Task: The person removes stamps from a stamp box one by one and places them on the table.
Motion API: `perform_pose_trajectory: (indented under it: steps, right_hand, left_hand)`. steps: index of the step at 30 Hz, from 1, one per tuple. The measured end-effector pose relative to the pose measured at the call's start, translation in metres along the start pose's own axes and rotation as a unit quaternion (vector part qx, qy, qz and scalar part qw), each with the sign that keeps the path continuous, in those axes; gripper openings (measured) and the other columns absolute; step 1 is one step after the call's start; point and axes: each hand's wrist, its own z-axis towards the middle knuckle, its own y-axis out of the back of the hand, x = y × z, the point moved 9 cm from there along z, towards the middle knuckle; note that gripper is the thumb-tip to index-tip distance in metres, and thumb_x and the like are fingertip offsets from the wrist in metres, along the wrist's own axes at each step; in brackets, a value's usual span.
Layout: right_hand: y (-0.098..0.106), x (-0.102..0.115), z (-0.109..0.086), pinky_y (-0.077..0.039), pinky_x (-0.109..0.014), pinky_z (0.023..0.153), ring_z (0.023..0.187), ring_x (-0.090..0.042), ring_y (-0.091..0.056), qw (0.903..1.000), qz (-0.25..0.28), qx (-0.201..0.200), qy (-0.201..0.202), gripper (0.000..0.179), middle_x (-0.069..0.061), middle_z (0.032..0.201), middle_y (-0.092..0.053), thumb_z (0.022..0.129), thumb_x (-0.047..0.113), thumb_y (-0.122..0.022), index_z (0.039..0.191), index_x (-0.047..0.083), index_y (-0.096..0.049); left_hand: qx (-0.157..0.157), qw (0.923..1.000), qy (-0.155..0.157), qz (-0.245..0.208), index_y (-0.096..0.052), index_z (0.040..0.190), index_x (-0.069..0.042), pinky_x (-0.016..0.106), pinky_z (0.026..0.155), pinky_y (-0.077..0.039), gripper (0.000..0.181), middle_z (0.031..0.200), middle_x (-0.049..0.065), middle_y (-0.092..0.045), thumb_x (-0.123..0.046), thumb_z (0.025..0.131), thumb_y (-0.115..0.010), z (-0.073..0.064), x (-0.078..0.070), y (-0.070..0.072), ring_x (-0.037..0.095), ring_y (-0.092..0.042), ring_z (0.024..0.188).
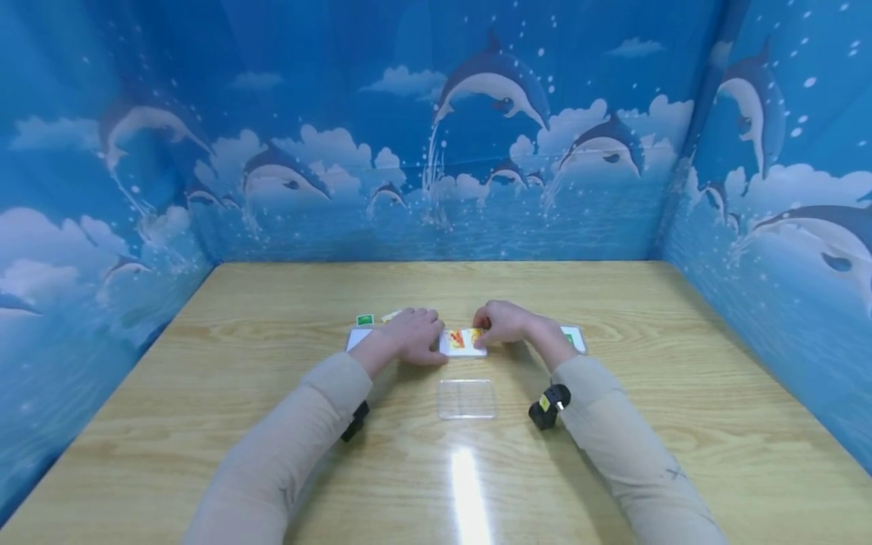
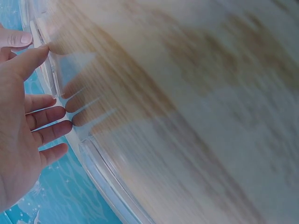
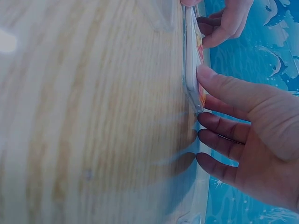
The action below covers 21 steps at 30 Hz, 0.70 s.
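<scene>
A picture card (image 1: pixel 456 340) with orange-red artwork lies face up in a shallow clear plastic box (image 3: pixel 187 63) on the table. My left hand (image 1: pixel 413 335) grips the box's left end, thumb at the near edge and fingers at the far side. At the right end, my right hand (image 1: pixel 504 324) pinches the card's edge between thumb and index finger; its thumb (image 3: pixel 216 80) lies on the card's face. The other right fingertips rest on the table. Nearer to me lies an empty clear plastic lid or tray (image 1: pixel 466 399).
A white-rimmed container (image 1: pixel 359 337) lies partly under my left forearm, and another with a green card (image 1: pixel 575 338) beyond my right forearm. A small green card (image 1: pixel 365 319) and a pale card (image 1: pixel 391 316) lie at the back left. Dolphin-print curtains (image 1: pixel 436 151) enclose the table (image 1: pixel 613 295).
</scene>
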Motion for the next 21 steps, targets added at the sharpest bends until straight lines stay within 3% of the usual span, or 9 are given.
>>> perform_pose_trajectory:
  steps: [21]
  right_hand:
    - [0.0001,-0.0007,0.0013,-0.043,-0.033,0.075,0.082,-0.018,-0.051,0.9999,0.000,-0.001,0.015,0.031,-0.003,0.092,-0.059,0.080,0.026,-0.073,0.104,0.007,-0.065]
  left_hand:
    - [0.000,1.0000,-0.003,0.003,-0.056,0.117,-0.009,0.035,0.085,-0.040,0.060,0.103,0.004,-0.051,-0.060,0.085,-0.051,-0.0010,-0.0011,0.0003,0.018,-0.048,0.094]
